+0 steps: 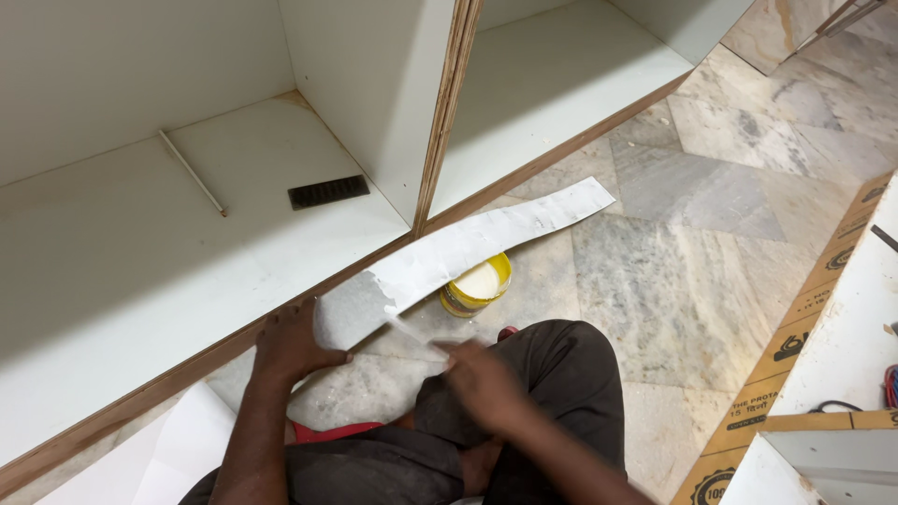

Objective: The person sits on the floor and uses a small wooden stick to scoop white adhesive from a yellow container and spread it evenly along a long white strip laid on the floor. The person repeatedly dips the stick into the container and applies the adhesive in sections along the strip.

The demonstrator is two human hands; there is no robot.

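A long white laminate strip [486, 234] lies on the marble floor along the cabinet's front edge, its near end grey and bare. My left hand [292, 344] presses flat on that near end, beside the cabinet's wooden edge. My right hand [482, 379] is blurred over my knee and pinches a thin white peeled film [412, 332] that runs from the strip's torn edge. A small yellow tub [477, 285] of white glue stands open on the floor, partly under the strip.
An open white cabinet [187, 243] with a plywood divider [444, 112] fills the top left; a thin rod [192, 173] and a dark slotted vent piece [327, 192] lie inside. White boards with brown cardboard [804, 337] sit at right. White sheet [182, 449] at bottom left.
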